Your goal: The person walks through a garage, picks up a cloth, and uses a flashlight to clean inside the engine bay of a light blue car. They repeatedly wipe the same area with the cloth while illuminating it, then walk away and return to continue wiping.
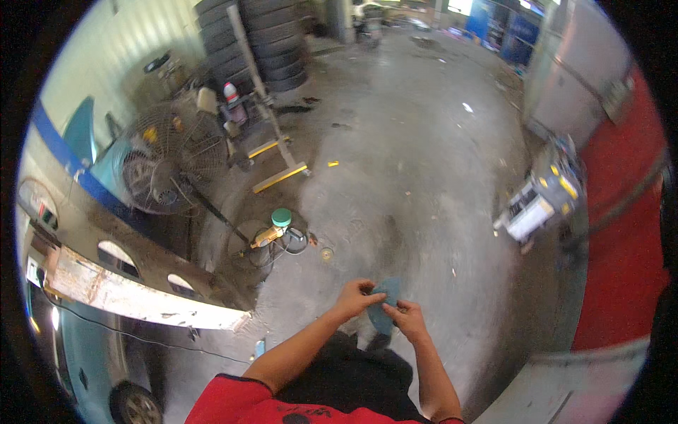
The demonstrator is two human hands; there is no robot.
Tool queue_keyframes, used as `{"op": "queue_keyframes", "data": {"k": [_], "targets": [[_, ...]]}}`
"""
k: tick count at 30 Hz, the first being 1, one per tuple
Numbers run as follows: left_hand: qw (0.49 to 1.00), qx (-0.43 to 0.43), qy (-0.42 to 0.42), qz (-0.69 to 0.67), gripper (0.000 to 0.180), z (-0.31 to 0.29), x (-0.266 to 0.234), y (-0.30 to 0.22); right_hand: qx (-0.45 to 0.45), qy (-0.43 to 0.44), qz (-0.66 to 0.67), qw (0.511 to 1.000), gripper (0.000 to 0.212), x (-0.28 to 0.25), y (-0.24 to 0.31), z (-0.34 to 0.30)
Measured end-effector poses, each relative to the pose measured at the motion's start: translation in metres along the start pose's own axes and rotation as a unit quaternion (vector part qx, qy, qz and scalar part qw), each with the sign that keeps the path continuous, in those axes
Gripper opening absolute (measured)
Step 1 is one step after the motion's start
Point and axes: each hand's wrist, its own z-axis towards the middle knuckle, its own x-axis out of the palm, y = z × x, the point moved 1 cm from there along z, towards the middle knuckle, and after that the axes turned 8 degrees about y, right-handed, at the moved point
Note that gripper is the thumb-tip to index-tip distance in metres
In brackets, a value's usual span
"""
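Note:
Both of my hands meet in front of me over the concrete floor (424, 184). My left hand (355, 297) pinches the upper edge of a flat grey-blue disc (385, 305). My right hand (406, 318) grips the same disc on its right side. The disc is partly hidden behind my fingers. On the floor ahead and to the left lies a yellow power polisher (272, 232) with a green round pad, its cable coiled beside it.
A large floor fan (169, 162) stands at the left by a detached car panel (127, 286) and a car's front corner (106, 367). Stacked tyres (261, 39) rise at the back. A wheeled tool cart (544, 198) sits at the right near a red vehicle (628, 233).

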Motion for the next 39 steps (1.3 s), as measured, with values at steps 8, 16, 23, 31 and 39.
{"op": "queue_keyframes", "data": {"k": [8,16,23,31,39], "targets": [[0.955,-0.064,-0.130,-0.260,0.039,0.156,-0.167,-0.008,-0.001,0.198,-0.115,0.973,0.034,0.000,0.150,0.277],[0.917,-0.055,-0.126,-0.373,0.033,0.367,-0.296,-0.070,-0.061,0.118,-0.160,0.978,0.036,-0.039,0.269,0.473],[0.930,-0.050,-0.149,-0.333,0.034,0.611,-0.416,-0.079,-0.068,0.112,-0.201,0.971,0.039,-0.091,0.326,0.717],[0.823,-0.072,-0.222,-0.517,0.038,0.805,-0.559,-0.113,-0.004,0.234,-0.244,0.941,0.041,-0.098,0.474,0.982],[0.812,-0.055,-0.272,-0.513,0.045,1.002,-0.746,-0.107,-0.104,0.271,-0.264,0.920,0.039,-0.068,0.585,1.258]]}}
